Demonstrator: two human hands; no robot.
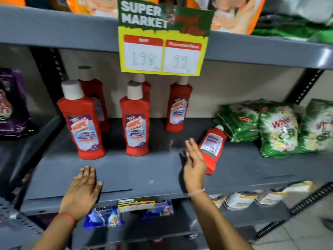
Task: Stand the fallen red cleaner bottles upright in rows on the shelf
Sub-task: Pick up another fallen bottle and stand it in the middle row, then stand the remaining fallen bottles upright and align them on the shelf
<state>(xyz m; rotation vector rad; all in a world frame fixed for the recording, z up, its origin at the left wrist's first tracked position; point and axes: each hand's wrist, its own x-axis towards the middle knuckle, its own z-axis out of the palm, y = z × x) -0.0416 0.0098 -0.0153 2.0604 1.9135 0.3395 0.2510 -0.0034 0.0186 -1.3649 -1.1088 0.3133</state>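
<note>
Several red cleaner bottles with white caps stand upright on the grey shelf point(144, 170): a front left bottle point(82, 121) with another point(93, 98) behind it, a middle bottle point(137, 120) with one partly hidden behind it, and a single bottle point(177, 107) further right. One red bottle point(211, 147) lies on its back, cap pointing away to the right. My right hand point(193, 161) is open, fingers spread, just left of the fallen bottle and not gripping it. My left hand point(82, 188) rests flat and empty on the shelf's front edge.
Green detergent packets point(277, 127) are piled on the right of the shelf, close to the fallen bottle's cap. A yellow price sign point(162, 51) hangs from the shelf above. A purple pack point(12, 105) sits at the far left. Blue packets point(102, 217) lie on the shelf below.
</note>
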